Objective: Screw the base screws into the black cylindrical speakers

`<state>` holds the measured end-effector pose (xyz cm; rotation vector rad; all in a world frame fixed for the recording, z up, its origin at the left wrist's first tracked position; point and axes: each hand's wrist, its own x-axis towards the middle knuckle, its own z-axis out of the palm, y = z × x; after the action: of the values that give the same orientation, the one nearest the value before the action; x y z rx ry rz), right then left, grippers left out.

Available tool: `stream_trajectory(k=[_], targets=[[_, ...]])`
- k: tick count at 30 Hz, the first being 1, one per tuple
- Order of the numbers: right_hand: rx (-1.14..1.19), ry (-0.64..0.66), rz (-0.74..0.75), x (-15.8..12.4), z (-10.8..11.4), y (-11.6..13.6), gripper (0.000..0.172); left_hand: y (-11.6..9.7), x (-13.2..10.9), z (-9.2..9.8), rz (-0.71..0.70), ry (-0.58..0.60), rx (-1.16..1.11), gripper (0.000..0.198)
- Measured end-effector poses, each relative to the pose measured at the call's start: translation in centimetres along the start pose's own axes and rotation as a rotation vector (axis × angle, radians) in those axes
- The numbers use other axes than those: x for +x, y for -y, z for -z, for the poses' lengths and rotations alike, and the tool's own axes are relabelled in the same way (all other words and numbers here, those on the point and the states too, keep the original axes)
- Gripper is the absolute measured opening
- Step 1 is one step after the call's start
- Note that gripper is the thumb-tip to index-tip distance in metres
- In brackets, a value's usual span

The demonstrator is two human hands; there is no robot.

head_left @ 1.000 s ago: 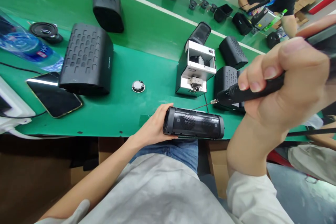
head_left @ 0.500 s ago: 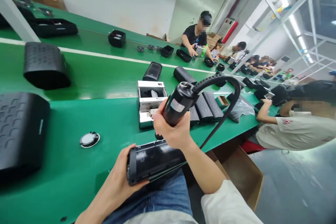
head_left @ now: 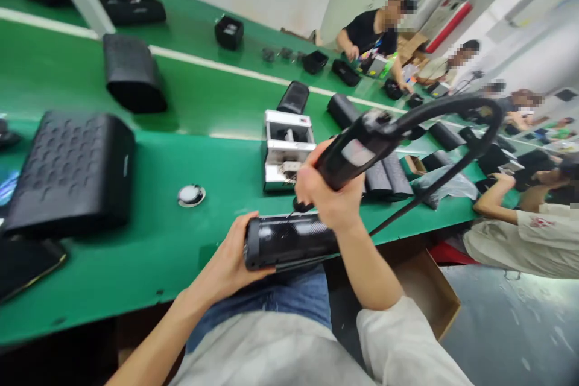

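My left hand [head_left: 231, 256] grips the left end of a black speaker housing [head_left: 289, 240], which lies on its side at the table edge above my lap. My right hand [head_left: 338, 202] is wrapped round a black electric screwdriver [head_left: 355, 155] with a thick cable looping off to the right. The screwdriver is tilted over the housing; its tip is hidden behind my right hand, so I cannot tell whether it touches. Just beyond stands a white and black screw feeder [head_left: 289, 148]. A small round speaker driver [head_left: 190, 195] lies on the table to the left.
A large black textured speaker case [head_left: 75, 172] stands at the left on the green table [head_left: 181, 265]. Several black cases [head_left: 393, 178] and a plastic bag [head_left: 443, 184] lie to the right. A co-worker [head_left: 534, 223] sits at the right; another person [head_left: 375, 33] works across the table. An open cardboard box [head_left: 427, 289] is below.
The view has swung left and downward, so the table items appear shifted right and up. The screwdriver leans further right. Both hands keep their hold.
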<state>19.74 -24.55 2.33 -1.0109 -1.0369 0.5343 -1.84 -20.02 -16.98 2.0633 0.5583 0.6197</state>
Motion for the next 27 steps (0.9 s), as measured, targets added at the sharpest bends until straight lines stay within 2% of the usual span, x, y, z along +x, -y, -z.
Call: stream_trajectory(k=[3, 8, 10, 15, 21, 25, 27], targets=[[0.048, -0.03, 0.087, 1.3, 0.5, 1.3, 0.029, -0.5, 0.1, 0.2, -0.022, 0.025, -0.006, 0.113], [-0.039, -0.258, 0.516, 5.6, 0.9, 2.3, 0.015, -0.5, 0.1, 0.2, -0.028, 0.034, -0.022, 0.12], [-0.137, -0.284, 0.591, 7.3, 0.7, 1.4, 0.016, -0.5, 0.1, 0.2, -0.034, 0.038, -0.03, 0.12], [-0.313, -0.277, 0.523, 9.7, 0.5, -2.1, 0.038, -0.6, 0.1, 0.3, -0.036, 0.046, -0.046, 0.122], [-0.34, -0.247, 0.409, 9.9, 1.0, -3.0, 0.032, -0.8, 0.1, 0.4, -0.023, 0.048, -0.047, 0.122], [-0.328, -0.299, 0.463, 10.2, 1.1, -3.3, 0.03, -0.9, 0.2, 0.5, -0.025, 0.051, -0.036, 0.123], [-0.315, -0.268, 0.476, 10.2, 1.2, -3.5, 0.031, -0.9, 0.2, 0.5, -0.025, 0.05, -0.029, 0.123]])
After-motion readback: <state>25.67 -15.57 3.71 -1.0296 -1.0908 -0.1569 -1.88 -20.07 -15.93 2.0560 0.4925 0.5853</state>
